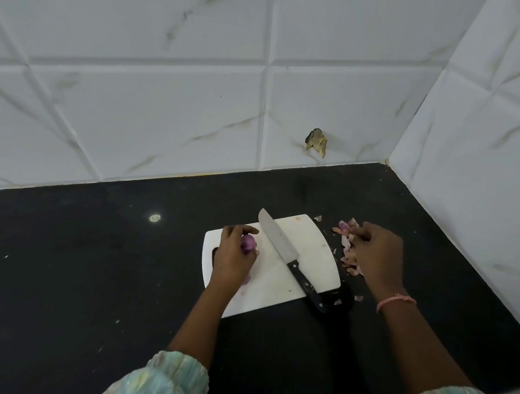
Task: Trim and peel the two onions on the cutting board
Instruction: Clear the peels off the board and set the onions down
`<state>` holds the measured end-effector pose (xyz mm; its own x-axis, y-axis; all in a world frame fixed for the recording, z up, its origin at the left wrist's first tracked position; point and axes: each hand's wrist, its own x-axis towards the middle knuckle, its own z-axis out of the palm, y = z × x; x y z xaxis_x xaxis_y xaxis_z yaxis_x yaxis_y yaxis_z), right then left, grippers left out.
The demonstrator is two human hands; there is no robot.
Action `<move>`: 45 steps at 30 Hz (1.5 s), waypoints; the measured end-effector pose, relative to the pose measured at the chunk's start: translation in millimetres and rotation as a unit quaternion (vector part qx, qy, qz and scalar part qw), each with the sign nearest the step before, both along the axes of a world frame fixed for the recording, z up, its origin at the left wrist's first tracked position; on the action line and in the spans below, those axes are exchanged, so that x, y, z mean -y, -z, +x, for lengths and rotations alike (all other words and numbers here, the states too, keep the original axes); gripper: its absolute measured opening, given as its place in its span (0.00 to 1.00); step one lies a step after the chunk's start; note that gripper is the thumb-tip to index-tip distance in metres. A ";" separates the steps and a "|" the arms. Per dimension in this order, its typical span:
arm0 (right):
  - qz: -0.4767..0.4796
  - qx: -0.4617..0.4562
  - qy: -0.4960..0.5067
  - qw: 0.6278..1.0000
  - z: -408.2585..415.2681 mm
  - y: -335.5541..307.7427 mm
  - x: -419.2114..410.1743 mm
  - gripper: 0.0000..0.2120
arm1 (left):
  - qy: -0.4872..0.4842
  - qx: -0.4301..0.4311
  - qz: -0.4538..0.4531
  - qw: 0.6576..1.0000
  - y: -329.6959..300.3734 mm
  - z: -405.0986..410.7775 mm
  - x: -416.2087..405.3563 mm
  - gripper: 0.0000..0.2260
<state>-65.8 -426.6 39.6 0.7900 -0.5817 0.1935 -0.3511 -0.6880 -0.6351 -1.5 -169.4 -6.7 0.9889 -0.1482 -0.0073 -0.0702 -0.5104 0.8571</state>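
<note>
Both hands curl: left hand grips onion, right hand pinches peel

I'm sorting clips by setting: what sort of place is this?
Most likely a home kitchen: a black countertop against a white tiled wall, with a cutting board, knife and onion peels.

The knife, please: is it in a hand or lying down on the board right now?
Lying down. The knife rests flat across the cutting board, handle overhanging the near edge; neither hand touches it.
</note>
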 end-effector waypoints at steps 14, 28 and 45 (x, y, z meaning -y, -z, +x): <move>-0.072 -0.188 -0.235 0.951 -38.5 36.1 -90.7 0.24 | -0.019 0.046 0.012 0.999 26.6 -11.0 8.7 0.13; 0.027 -0.085 -0.068 0.994 -63.2 33.5 -53.3 0.23 | -0.037 0.026 -0.045 0.998 28.3 -7.7 3.1 0.13; -0.027 -0.152 -0.202 0.967 -78.4 44.7 -91.2 0.21 | 0.010 0.039 0.037 0.998 22.0 -13.9 4.2 0.14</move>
<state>-144.2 -335.4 -5.1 0.9757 -0.2101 -0.0619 -0.2122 -0.8368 -0.5047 -15.4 -173.7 -28.7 0.9836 -0.1705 0.0587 -0.1470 -0.5698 0.8085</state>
